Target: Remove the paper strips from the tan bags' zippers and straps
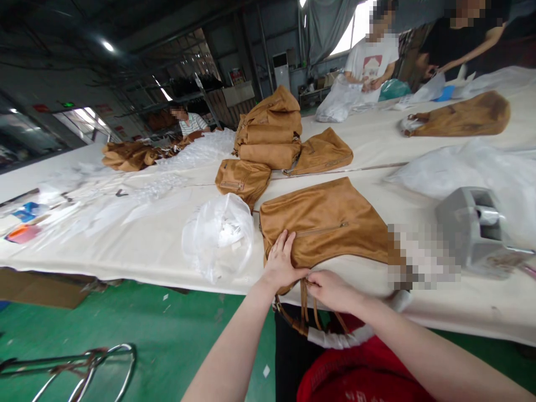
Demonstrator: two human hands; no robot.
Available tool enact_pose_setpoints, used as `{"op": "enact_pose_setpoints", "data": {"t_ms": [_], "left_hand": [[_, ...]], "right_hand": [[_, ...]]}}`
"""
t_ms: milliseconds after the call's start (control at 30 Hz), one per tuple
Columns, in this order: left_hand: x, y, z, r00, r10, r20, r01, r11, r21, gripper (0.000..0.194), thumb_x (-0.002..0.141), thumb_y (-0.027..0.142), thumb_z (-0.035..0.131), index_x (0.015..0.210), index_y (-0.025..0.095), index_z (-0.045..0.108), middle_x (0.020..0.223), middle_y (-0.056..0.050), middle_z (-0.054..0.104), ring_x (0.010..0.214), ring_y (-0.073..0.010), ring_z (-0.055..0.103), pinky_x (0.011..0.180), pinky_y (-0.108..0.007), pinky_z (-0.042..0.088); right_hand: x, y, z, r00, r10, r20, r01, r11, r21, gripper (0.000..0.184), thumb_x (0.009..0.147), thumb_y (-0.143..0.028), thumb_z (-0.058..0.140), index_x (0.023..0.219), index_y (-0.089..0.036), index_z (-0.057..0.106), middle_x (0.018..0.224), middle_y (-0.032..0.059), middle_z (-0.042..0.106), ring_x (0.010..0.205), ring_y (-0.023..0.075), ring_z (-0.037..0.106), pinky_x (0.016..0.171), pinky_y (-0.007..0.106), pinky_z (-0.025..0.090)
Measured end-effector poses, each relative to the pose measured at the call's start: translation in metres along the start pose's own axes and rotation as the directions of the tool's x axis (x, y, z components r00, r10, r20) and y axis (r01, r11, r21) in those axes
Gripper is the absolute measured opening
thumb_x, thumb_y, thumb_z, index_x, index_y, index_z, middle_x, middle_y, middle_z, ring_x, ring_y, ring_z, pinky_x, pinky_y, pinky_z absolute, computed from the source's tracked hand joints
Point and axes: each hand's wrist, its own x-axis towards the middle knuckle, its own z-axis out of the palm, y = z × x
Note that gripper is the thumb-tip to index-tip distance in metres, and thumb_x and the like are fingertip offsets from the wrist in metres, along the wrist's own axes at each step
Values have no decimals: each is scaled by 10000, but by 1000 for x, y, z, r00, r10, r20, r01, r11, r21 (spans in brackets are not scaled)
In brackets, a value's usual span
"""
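A tan suede-like handbag (322, 218) lies flat on the table in front of me, its zipped pocket facing up. My left hand (283, 263) rests on the bag's near left part, fingers stretched out, thumb pointing at my other hand. At the near edge, the fingers of my right hand (329, 287) are closed on thin brown leather straps (305, 304), whose ends hang below the table edge. A handle partly wrapped in white padding (339, 338) droops over my lap. What exactly sits between my right fingertips is partly hidden.
Left of the bag stands a clear plastic bag (220, 237) with white bits inside. Behind are stacked tan bags (270, 131). A grey tape dispenser (473, 229) and plastic sheeting (469, 167) lie at right. Co-workers stand across the table. A metal-framed stool (125, 363) is at lower left.
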Motion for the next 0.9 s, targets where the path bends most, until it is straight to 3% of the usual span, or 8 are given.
{"op": "enact_pose_setpoints", "data": {"t_ms": [267, 400, 500, 633, 767, 900], "left_hand": [[11, 3, 12, 998, -63, 2, 63, 998, 11, 1175, 582, 582, 743, 1482, 231, 74, 1577, -141, 64, 1442, -331, 84, 1149, -530, 172], [10, 2, 4, 1000, -29, 10, 29, 1000, 3, 1157, 601, 572, 740, 1482, 198, 90, 1571, -161, 83, 1443, -323, 83, 1159, -518, 170], [-4, 2, -15, 998, 55, 28, -54, 997, -48, 971, 684, 495, 710, 1462, 217, 200, 1554, -136, 180, 1430, -283, 181, 1156, -473, 240], [-35, 5, -31, 995, 93, -21, -94, 993, -78, 554, 730, 351, 696, 1250, 274, 519, 1411, -79, 414, 1316, -257, 397, 1104, -448, 357], [-54, 12, -21, 998, 17, -67, -22, 997, -80, 429, 689, 333, 736, 1091, 253, 610, 1266, -82, 490, 1211, -258, 479, 1049, -445, 418], [-54, 19, -10, 993, 6, -119, -16, 997, -82, 409, 680, 321, 744, 1059, 238, 615, 1203, -79, 501, 1168, -241, 495, 1029, -418, 432]], "right_hand": [[-9, -18, 22, 996, -71, -45, 61, 981, -184, 269, 901, -170, 353, 1003, -115, 596, 900, 142, 698, 810, 218, 662, 699, 286, 415], [-14, -17, 25, 994, -95, -50, 83, 976, -204, 244, 875, -154, 384, 1003, -112, 587, 877, 138, 700, 788, 225, 665, 695, 294, 423], [-21, -10, 22, 993, -66, -97, 49, 985, -168, 244, 906, -183, 360, 966, -133, 591, 845, 118, 705, 754, 217, 666, 665, 290, 416], [-30, 0, 19, 991, -19, -133, 3, 993, -119, 269, 938, -224, 335, 996, -145, 585, 840, 106, 707, 747, 212, 668, 637, 284, 399], [-36, 7, 19, 990, -37, -133, 31, 999, -42, 270, 936, -217, 336, 1029, -153, 581, 868, 94, 706, 793, 208, 664, 663, 285, 394], [-42, 13, 21, 986, -45, -160, 46, 999, 7, 258, 938, -217, 335, 993, -156, 579, 855, 85, 700, 792, 205, 656, 674, 286, 393]]}}
